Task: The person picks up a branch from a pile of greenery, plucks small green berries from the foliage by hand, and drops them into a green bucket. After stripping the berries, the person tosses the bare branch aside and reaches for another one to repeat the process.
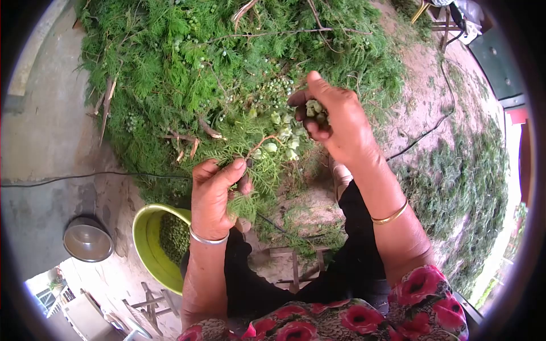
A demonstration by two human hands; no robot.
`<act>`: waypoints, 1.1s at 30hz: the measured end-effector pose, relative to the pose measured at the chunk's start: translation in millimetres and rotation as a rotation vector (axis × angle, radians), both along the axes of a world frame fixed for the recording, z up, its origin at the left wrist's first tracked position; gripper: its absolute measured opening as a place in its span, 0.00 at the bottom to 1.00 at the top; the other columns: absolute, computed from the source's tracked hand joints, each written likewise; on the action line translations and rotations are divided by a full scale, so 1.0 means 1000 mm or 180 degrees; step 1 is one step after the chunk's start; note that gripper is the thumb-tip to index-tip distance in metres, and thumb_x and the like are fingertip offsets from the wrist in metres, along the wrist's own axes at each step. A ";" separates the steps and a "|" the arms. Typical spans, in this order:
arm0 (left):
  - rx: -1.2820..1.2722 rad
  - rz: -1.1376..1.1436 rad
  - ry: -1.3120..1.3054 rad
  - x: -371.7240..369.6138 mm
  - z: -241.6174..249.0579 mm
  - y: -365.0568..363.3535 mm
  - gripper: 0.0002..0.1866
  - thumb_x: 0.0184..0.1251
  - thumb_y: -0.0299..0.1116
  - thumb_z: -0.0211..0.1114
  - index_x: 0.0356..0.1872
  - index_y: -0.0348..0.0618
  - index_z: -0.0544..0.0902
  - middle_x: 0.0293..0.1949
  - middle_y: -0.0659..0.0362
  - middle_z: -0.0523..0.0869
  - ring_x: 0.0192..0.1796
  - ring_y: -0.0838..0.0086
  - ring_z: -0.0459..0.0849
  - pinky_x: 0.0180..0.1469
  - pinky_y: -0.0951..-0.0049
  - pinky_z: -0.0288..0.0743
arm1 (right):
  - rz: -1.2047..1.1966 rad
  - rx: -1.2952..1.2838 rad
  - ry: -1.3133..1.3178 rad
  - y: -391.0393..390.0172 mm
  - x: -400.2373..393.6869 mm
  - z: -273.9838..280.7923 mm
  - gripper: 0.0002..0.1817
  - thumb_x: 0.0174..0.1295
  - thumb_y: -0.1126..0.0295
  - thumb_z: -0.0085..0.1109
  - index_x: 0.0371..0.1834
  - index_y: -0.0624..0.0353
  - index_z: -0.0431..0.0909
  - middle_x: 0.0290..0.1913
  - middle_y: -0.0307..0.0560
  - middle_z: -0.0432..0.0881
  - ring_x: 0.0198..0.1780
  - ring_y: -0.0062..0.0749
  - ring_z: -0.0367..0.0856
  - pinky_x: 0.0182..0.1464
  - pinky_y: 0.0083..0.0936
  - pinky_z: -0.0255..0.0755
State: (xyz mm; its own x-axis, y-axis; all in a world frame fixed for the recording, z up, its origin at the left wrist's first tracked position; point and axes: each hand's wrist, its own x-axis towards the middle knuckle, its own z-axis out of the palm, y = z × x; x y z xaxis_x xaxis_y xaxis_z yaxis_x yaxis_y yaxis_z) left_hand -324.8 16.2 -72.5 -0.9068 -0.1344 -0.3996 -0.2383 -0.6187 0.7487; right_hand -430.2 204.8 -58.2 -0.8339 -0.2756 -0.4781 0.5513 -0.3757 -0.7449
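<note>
Between the thumb and fingers of my left hand point(215, 193) is the stem of a green conifer sprig point(264, 169). Pale green cones point(291, 142) cluster at its far end. My right hand point(344, 122), up and to the right of the sprig, curls its fingers around several picked cones point(314, 108), with the thumb raised. The fingertips look dark and stained. Beyond both hands lies a big heap of cut conifer branches point(153, 62), some bearing small cones.
A yellow-green bucket point(139, 241) with many small green cones point(175, 236) stands left of my left forearm. A metal bowl point(88, 244) is farther left. Dark cables point(421, 146) cross the ground, and more greenery point(455, 193) is spread at right. Loose branches point(108, 105) stick out of the heap.
</note>
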 end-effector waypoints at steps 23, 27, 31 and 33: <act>-0.0350 0.0132 -0.0041 0.003 -0.001 -0.001 0.04 0.57 0.25 0.67 0.28 0.36 0.80 0.22 0.60 0.79 0.21 0.77 0.75 0.23 0.78 0.67 | -0.0609 -0.0332 -0.0199 0.009 -0.010 -0.005 0.21 0.61 0.55 0.60 0.19 0.59 0.69 0.20 0.41 0.69 0.14 0.18 0.62 0.13 0.15 0.50; -0.0364 0.0118 0.0015 0.000 -0.001 -0.005 0.04 0.57 0.25 0.67 0.28 0.36 0.80 0.23 0.60 0.80 0.21 0.77 0.75 0.23 0.79 0.67 | -0.0189 0.0435 0.0235 -0.001 0.001 -0.002 0.19 0.57 0.57 0.65 0.21 0.61 0.74 0.17 0.38 0.69 0.14 0.16 0.60 0.13 0.15 0.51; -0.0364 0.0064 -0.0028 -0.001 0.000 -0.002 0.04 0.57 0.25 0.66 0.29 0.36 0.81 0.24 0.60 0.81 0.21 0.77 0.75 0.22 0.79 0.67 | 0.0392 0.1397 0.1416 -0.008 0.007 -0.008 0.12 0.53 0.65 0.68 0.28 0.66 0.82 0.18 0.36 0.74 0.21 0.14 0.66 0.23 0.19 0.62; -0.0368 0.0005 -0.0086 0.000 -0.001 -0.002 0.04 0.57 0.25 0.66 0.30 0.35 0.81 0.24 0.60 0.81 0.21 0.77 0.76 0.22 0.80 0.67 | 0.0605 0.1487 0.1292 -0.008 0.009 0.000 0.12 0.53 0.66 0.67 0.28 0.66 0.82 0.19 0.35 0.75 0.23 0.15 0.66 0.25 0.19 0.63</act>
